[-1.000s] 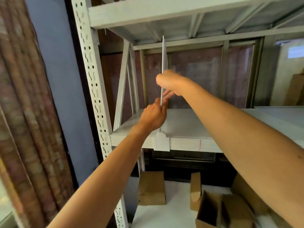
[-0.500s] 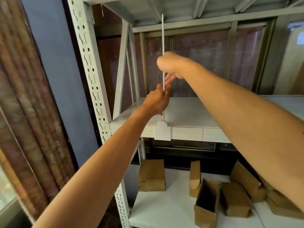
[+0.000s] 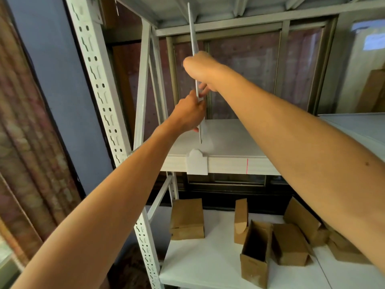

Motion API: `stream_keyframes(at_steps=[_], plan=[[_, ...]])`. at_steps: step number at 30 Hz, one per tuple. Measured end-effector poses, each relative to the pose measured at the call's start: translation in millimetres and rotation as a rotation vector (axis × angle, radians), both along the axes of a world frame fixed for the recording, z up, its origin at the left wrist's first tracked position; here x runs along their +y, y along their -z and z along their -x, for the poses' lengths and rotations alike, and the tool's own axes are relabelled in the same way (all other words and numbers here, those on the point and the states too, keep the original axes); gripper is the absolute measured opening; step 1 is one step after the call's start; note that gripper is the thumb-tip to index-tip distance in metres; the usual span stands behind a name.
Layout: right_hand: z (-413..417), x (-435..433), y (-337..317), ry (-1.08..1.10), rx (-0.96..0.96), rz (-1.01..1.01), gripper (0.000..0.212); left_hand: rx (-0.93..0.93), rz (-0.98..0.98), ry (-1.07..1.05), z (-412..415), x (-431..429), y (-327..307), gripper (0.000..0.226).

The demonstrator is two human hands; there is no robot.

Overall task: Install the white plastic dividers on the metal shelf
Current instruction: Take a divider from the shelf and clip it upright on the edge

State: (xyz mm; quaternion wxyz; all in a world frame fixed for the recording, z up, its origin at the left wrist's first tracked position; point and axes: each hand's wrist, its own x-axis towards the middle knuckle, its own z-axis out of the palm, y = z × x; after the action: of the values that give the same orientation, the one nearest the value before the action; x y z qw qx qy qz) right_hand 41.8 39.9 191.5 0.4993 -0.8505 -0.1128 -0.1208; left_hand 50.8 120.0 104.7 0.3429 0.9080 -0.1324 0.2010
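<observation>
Head view. A white plastic divider (image 3: 193,38), seen edge-on, stands upright over the front left corner of the middle metal shelf (image 3: 233,140), its top near the underside of the upper shelf (image 3: 208,9) and its lower end hanging just above the deck, not yet seated. The left hand (image 3: 188,115) closes its fingers around the lower part of the panel; the right hand (image 3: 200,67) is closed on it higher up, with two fingertips (image 3: 203,88) showing behind the edge. Gripping at two heights probably keeps the thin sheet from bowing and lets it be steered plumb. Directly below, a white clip (image 3: 197,162) sits on the shelf's front lip, and the divider is held in line with it, presumably to drop into it. A red mark (image 3: 247,165) further right along the lip may flag the next position. Cardboard boxes (image 3: 254,253) lie on the lower shelf (image 3: 208,265). Perforated upright (image 3: 98,84) at left
</observation>
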Motion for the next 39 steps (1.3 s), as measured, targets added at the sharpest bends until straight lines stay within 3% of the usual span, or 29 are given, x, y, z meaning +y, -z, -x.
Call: stream_keyframes(at_steps=[5, 8, 11, 16, 26, 33, 36, 39], plan=[[2.2, -6.0, -11.7, -0.023, 0.044, -0.094, 0.052, -0.051, -0.076, -0.013, 4.1, 4.1, -8.3, 0.053], [0.5, -8.9, -12.5, -0.009, 0.052, -0.128, 0.049, -0.045, -0.108, -0.028, 5.2, 3.4, -8.3, 0.044], [0.2, -7.6, -8.4, 0.014, 0.030, -0.078, 0.043, -0.041, -0.128, -0.038, 5.0, 2.6, -2.9, 0.036], [0.3, -4.2, -1.2, 0.045, 0.022, -0.021, 0.047, -0.025, -0.128, -0.008, 3.3, 2.2, 8.7, 0.046], [-0.2, -1.6, 5.1, 0.037, 0.020, 0.007, 0.051, -0.032, -0.134, 0.004, 5.0, 5.8, 14.1, 0.030], [-0.4, -2.2, 5.5, 0.025, -0.007, 0.034, 0.050, -0.008, -0.128, -0.022, 5.2, 3.1, 12.9, 0.033], [0.9, -1.5, 6.0, 0.039, -0.005, 0.046, 0.051, 0.000, -0.005, -0.048, 2.2, -0.6, 10.9, 0.036], [1.2, 1.2, 4.9, 0.040, -0.013, 0.066, 0.049, 0.033, 0.306, -0.017, 0.9, -7.6, 4.8, 0.039]])
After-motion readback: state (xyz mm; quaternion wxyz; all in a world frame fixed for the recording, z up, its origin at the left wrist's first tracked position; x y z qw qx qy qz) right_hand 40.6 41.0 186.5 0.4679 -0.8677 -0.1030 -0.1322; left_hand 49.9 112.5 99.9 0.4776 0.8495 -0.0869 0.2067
